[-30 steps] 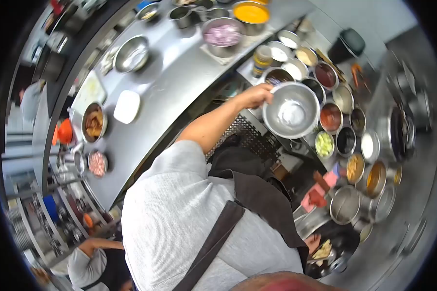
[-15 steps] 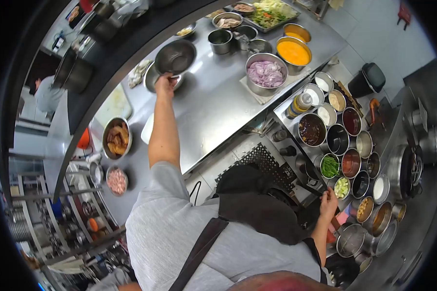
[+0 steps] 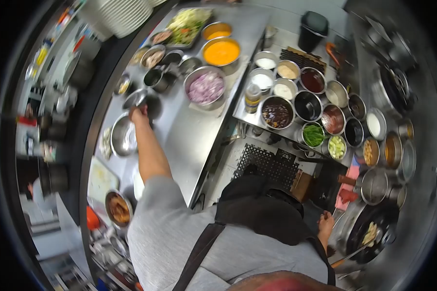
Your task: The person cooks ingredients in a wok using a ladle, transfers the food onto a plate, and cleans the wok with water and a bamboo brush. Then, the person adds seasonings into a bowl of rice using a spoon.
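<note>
My left hand [image 3: 139, 112] reaches over the steel counter with its fingers closed on the rim of a metal bowl [image 3: 133, 99]. That bowl is tilted and partly smeared by motion, so its inside is hard to read. Just below it on the counter sits a wider, shiny steel bowl [image 3: 125, 136] that looks bare inside. My right hand [image 3: 326, 223] is low on the right with curled fingers; what they hold, if anything, I cannot make out. To its right lies a black wok [image 3: 357, 233] with pale food pieces [image 3: 370, 234] and a wooden-handled utensil [image 3: 347, 259].
On the counter stand a bowl of sliced onion [image 3: 206, 88], a pot of orange liquid [image 3: 221, 52], a vegetable tray [image 3: 187, 29] and a bowl of brown meat [image 3: 118, 208]. Several sauce and ingredient pots [image 3: 308, 105] crowd the right-hand station. A strainer [image 3: 374, 185] rests nearby; a mat [image 3: 264, 162] covers the floor.
The view has turned, bringing the wok into sight. My left hand has moved the bowl away from above the shiny bowl. My right hand has left the ingredient pots and is lower, nearer the wok.
</note>
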`<state>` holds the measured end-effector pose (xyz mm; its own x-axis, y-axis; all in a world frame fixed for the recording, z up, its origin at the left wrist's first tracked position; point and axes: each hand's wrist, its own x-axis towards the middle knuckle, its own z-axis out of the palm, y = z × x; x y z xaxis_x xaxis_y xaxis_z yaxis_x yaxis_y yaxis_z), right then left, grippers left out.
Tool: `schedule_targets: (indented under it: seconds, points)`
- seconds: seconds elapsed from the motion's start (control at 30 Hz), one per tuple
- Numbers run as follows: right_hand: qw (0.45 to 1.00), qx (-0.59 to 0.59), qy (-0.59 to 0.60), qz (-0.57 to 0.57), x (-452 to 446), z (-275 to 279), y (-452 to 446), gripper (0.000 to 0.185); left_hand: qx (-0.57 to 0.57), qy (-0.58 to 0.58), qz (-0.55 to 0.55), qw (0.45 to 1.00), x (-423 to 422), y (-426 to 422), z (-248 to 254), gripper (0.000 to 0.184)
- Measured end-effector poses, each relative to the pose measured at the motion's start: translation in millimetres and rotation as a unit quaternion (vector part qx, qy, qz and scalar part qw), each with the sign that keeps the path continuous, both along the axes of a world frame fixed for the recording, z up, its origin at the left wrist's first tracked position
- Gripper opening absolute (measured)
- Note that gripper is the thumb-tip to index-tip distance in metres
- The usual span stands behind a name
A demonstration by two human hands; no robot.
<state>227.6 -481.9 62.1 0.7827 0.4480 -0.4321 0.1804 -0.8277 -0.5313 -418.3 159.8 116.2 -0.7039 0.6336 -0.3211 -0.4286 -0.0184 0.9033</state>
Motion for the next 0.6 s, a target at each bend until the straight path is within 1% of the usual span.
schedule_targets:
  seconds: [0.07, 0.1, 0.13, 0.17, 0.2, 0.23, 0.27, 0.3, 0.33, 0.37, 0.43, 0.5, 0.53, 0.57, 0.6]
  points:
    - [0.999, 0.007, -0.004, -0.044, -3.4, -6.7, -17.3, 0.025, 0.003, 0.048, -0.094, 0.994, 71.1, -24.9, 27.9, 0.011]
    - [0.998, 0.004, -0.013, -0.057, -7.4, -10.7, -26.4, 0.025, 0.037, 0.075, -0.132, 0.988, 109.0, -29.4, 30.9, 0.009]
    - [0.998, -0.001, -0.008, -0.066, -11.6, -3.7, -25.4, 0.026, 0.083, 0.103, -0.144, 0.981, 159.0, -43.3, 45.9, 0.009]
    - [0.996, 0.006, -0.006, -0.087, -14.8, -0.8, -24.9, 0.026, 0.124, 0.12, -0.176, 0.969, 198.5, -50.8, 47.8, 0.009]
    - [0.997, 0.008, -0.02, -0.077, -17.2, 2.3, -24.5, 0.026, 0.159, 0.121, -0.223, 0.954, 235.9, -53.4, 45.4, 0.009]
    - [0.997, 0.009, -0.035, -0.065, -17.9, 5.2, -24.3, 0.026, 0.198, 0.104, -0.26, 0.939, 284.3, -71.7, 64.7, 0.011]
    - [0.997, 0.012, -0.045, -0.068, -19.3, 8.7, -24.2, 0.027, 0.191, 0.096, -0.295, 0.931, 325.3, -86.4, 76.8, 0.014]
    - [0.996, 0.013, -0.046, -0.081, -18.5, 4.7, -31.1, 0.027, 0.225, 0.086, -0.353, 0.904, 360.0, -99.7, 83.2, 0.015]
    - [0.994, 0.042, -0.049, -0.09, -17.3, -4.1, -38.0, 0.027, 0.25, 0.115, -0.387, 0.88, 392.9, -114.4, 87.5, 0.015]
    - [0.991, 0.072, -0.054, -0.099, -15.1, -5.5, -43.0, 0.028, 0.276, 0.114, -0.433, 0.851, 421.7, -127.8, 89.9, 0.015]
    - [0.986, 0.091, -0.037, -0.137, -17.7, -2.7, -57.5, 0.029, 0.29, 0.161, -0.516, 0.79, 473.0, -157.7, 94.2, 0.017]
    - [0.975, 0.133, -0.006, -0.175, -21.7, 2.8, -72.7, 0.029, 0.271, 0.18, -0.582, 0.745, 515.2, -192.1, 95.9, 0.018]
    - [0.972, 0.14, -0.002, -0.189, -22.6, -3.2, -83.9, 0.029, 0.275, 0.185, -0.608, 0.721, 534.5, -207.6, 91.7, 0.02]
    - [0.976, 0.143, -0.048, -0.154, -22.4, -20.0, -96.2, 0.03, 0.267, 0.212, -0.633, 0.695, 551.5, -224.2, 93.2, 0.021]
    - [0.978, 0.141, -0.093, -0.124, -21.8, -32.3, -111.7, 0.03, 0.271, 0.205, -0.648, 0.681, 569.8, -238.3, 86.4, 0.021]
